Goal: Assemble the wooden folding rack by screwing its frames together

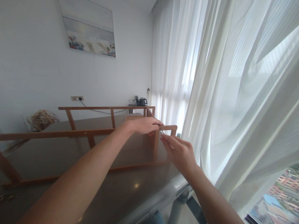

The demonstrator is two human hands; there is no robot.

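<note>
A brown wooden frame (77,133) with rails and cross-pieces stands on a glossy grey table. My left hand (147,125) is closed over its right-hand joint, with fingers over the top rail and more fingertips showing below. Just to the right, my right hand (178,147) pinches a thin metal tool (162,132), perhaps a hex key. The tool's far end meets the side of the rail beside my left fingertips, at what looks like a small metal fitting. My fingers hide most of the tool's near end.
The table (130,189) has a rounded front edge at lower right. White curtains (217,93) hang close by my right arm. Toward the back stand a dark kettle (142,101) and a dried-straw bundle (42,119). A black cord (100,112) runs from a wall socket (77,98).
</note>
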